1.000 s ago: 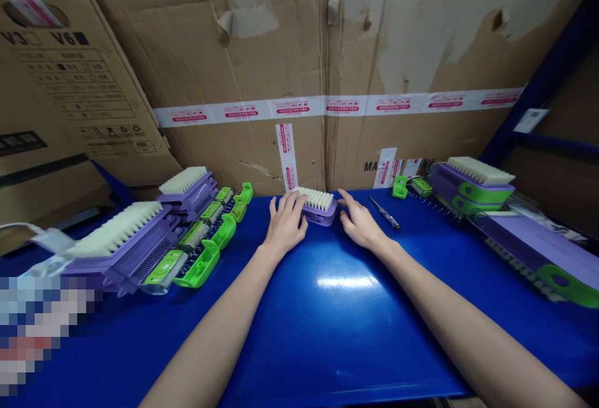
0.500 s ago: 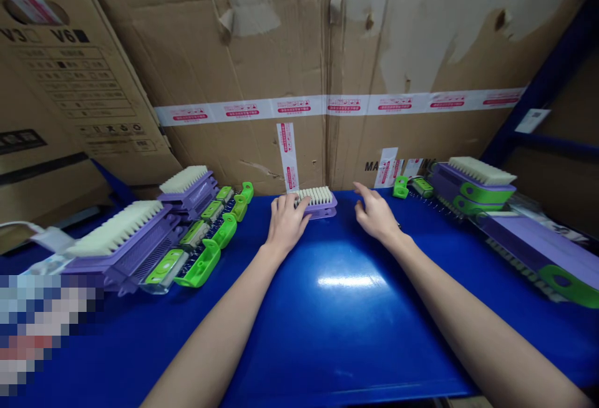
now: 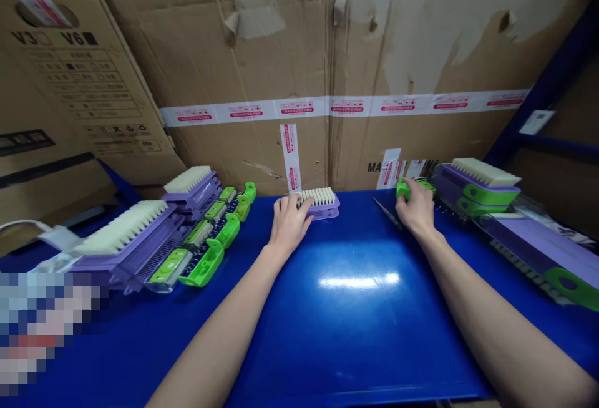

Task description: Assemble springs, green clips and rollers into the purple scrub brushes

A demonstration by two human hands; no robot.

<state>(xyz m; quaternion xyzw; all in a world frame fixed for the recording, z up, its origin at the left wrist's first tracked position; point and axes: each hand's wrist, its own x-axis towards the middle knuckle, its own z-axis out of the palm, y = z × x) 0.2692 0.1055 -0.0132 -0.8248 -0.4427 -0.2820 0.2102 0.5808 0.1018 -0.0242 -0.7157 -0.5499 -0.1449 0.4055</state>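
Observation:
Near the back of the blue table, my left hand (image 3: 289, 222) is closed over the left end of a purple brush (image 3: 331, 211). Its cream bristles (image 3: 319, 196) face up, and my fingers partly cover them. To the right, my right hand (image 3: 416, 207) has its fingers around a small green plastic piece (image 3: 401, 189); part of that piece is hidden by the hand. A thin dark pointed tool (image 3: 387, 213) lies on the table just left of my right hand.
Purple brushes (image 3: 124, 233), green caps (image 3: 208, 264) and green-and-clear parts (image 3: 171, 267) stand in rows at left. More purple-and-green brushes (image 3: 486, 186) are stacked at right. A taped cardboard wall (image 3: 262, 152) closes off the back; blue shelf bars (image 3: 538, 108) rise at right.
My right hand has moved right, from above the dark pointed tool to the green piece, and its fingers have closed there. My left hand stays on the brush.

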